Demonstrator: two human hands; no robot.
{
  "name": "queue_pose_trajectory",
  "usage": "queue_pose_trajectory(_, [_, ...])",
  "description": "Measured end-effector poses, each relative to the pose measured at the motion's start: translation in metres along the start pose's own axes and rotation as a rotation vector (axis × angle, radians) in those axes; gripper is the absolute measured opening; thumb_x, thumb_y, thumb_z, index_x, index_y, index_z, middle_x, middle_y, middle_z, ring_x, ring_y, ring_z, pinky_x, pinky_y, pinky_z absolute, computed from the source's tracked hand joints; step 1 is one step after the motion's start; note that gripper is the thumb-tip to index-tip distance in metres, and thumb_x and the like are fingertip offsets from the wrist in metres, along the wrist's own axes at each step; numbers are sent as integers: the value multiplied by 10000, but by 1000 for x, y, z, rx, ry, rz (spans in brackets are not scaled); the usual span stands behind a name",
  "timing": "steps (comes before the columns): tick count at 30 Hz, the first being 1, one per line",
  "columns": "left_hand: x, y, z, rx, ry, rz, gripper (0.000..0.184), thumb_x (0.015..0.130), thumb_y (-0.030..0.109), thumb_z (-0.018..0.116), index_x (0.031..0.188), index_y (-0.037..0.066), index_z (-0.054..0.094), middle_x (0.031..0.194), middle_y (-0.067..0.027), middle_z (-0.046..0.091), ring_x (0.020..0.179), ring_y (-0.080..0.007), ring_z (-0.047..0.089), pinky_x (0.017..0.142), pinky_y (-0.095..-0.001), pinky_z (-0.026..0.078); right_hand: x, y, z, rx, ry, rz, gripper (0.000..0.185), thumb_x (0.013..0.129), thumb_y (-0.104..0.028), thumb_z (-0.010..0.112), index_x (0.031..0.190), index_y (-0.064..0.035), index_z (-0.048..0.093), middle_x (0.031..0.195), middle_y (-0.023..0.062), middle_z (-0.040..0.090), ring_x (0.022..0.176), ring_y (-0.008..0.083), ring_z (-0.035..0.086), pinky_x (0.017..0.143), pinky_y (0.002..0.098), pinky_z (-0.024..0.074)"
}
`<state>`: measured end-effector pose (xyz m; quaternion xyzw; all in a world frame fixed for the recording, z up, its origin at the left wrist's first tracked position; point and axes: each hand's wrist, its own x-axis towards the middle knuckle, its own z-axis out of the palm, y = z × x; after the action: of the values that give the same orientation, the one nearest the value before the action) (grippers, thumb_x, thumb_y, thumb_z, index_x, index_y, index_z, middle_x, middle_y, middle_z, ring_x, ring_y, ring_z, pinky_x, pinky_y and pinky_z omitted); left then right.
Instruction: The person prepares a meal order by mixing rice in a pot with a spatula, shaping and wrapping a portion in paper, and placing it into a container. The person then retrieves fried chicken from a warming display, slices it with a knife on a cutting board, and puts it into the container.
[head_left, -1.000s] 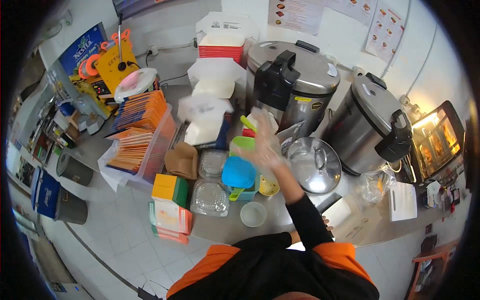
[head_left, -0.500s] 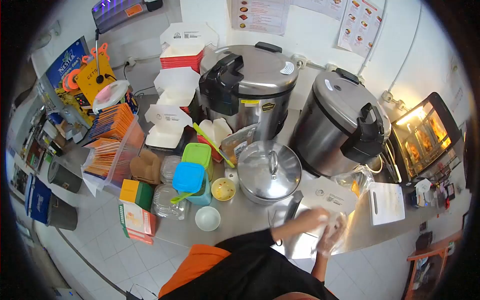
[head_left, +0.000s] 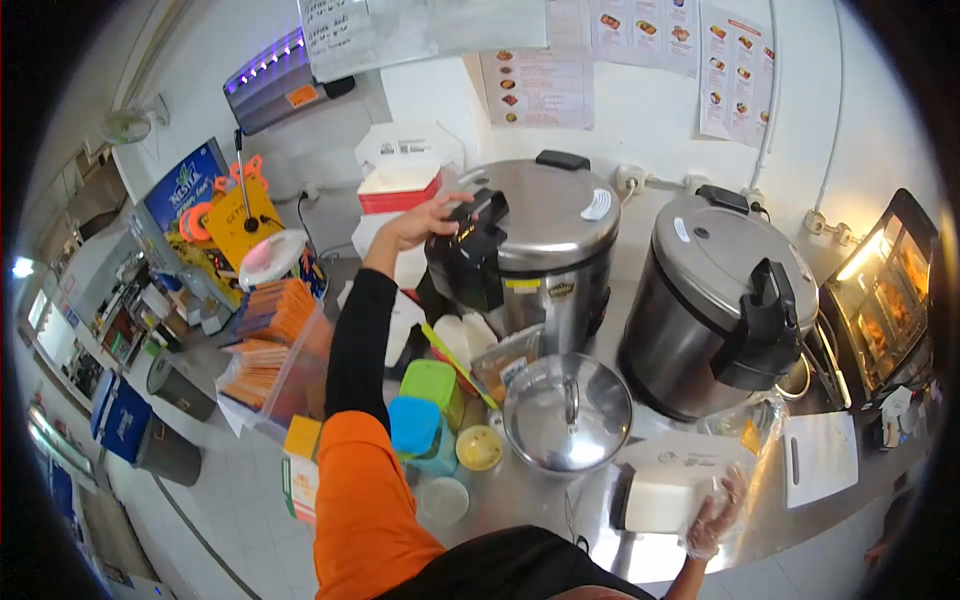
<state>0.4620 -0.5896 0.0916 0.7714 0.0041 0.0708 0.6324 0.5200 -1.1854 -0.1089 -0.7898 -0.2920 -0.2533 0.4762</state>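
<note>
My left hand [head_left: 428,222] is bare and reaches far forward. Its fingers curl over the black handle [head_left: 470,265] of a large steel rice cooker [head_left: 560,235], whose lid is down. At the lower right, my right hand [head_left: 714,518] wears a clear plastic glove [head_left: 700,540], with fingers apart and nothing in them. Beside it on the counter stands an open white takeaway box [head_left: 660,500], its printed lid [head_left: 690,453] folded back. Between the hands is a steel pot [head_left: 545,420] covered by a metal lid.
A second rice cooker [head_left: 700,310] stands at the right, near a white cutting board [head_left: 822,460] and a lit display cabinet [head_left: 890,280]. Left of the pot are a green container [head_left: 432,385], a blue container [head_left: 413,425], a yellow cup [head_left: 479,448] and a white bowl [head_left: 445,500].
My left hand has left my right hand and moved forward and left onto the rice cooker's handle. My gloved right hand has opened beside the box. The view has tilted upward.
</note>
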Motion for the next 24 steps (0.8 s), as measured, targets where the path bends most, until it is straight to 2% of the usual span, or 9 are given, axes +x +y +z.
queue_pose_trajectory(1, [3, -4, -1, -111, 12, 21, 453, 747, -35, 540, 1152, 119, 408, 1040, -92, 551, 953, -143, 520, 836, -264, 402, 2, -4, -1, 19, 36, -34, 326, 845, -263, 463, 995, 25, 433, 1125, 189, 451, 1082, 292, 396, 924, 401, 275])
queue_pose_trajectory(2, [3, -9, -2, -166, 67, 35, 425, 727, -47, 556, 1107, 104, 440, 1014, -85, 563, 914, -142, 535, 828, -251, 403, -4, 1, 2, 49, 66, 103, 307, 840, -241, 457, 1006, 17, 441, 1110, 166, 466, 1079, 289, 399, 913, 393, 284])
queue_pose_trajectory(6, [7, 9, 9, -45, 193, 46, 339, 671, -65, 600, 959, 70, 482, 943, -67, 573, 862, -127, 529, 782, -244, 412, 28, -47, 7, 99, 27, 99, 282, 802, -184, 488, 1022, -8, 468, 1035, 141, 509, 1036, 298, 438, 887, 396, 316])
queue_pose_trajectory(8, [20, 19, 20, 68, 280, 115, 298, 640, -63, 627, 867, 67, 484, 881, -47, 566, 825, -116, 520, 748, -239, 416, 55, -68, 14, 28, -73, -99, 288, 761, -148, 525, 1017, -24, 483, 1001, 139, 524, 998, 304, 467, 859, 405, 343])
queue_pose_trajectory(10, [30, 19, 30, 314, 405, 268, 286, 605, -62, 652, 778, 72, 469, 811, -24, 550, 785, -104, 507, 709, -233, 420, 98, -98, 30, -54, -263, -490, 314, 708, -109, 566, 1007, -40, 496, 970, 142, 535, 957, 314, 494, 828, 418, 369])
queue_pose_trajectory(12, [26, 16, 37, 329, 385, 202, 325, 586, -49, 675, 737, 97, 427, 800, -10, 512, 811, -111, 482, 721, -236, 398, 119, -124, 61, -40, -350, -507, 332, 604, -41, 645, 913, -68, 529, 895, 111, 548, 874, 304, 524, 774, 389, 413])
queue_pose_trajectory(14, [23, 4, 45, 247, 391, 158, 337, 583, -70, 657, 707, 102, 396, 811, -20, 521, 794, -107, 491, 691, -227, 409, 127, -127, 98, 86, -424, -609, 364, 577, -60, 664, 914, -76, 528, 889, 113, 547, 867, 316, 525, 750, 378, 425])
queue_pose_trajectory(20, [24, -3, 60, 213, 446, 241, 307, 578, -77, 632, 674, 92, 394, 778, -18, 530, 705, -83, 502, 589, -203, 423, 113, -124, 171, 59, -611, -470, 359, 609, -109, 642, 946, -83, 520, 901, 125, 531, 873, 327, 506, 779, 397, 414])
queue_pose_trajectory(24, [21, 5, 76, 342, 456, 222, 288, 597, -26, 649, 679, 85, 397, 776, -33, 534, 734, -100, 507, 641, -220, 426, 96, -91, 178, 17, -773, -366, 438, 612, -168, 654, 1018, -96, 507, 987, 141, 498, 969, 333, 453, 843, 417, 381])
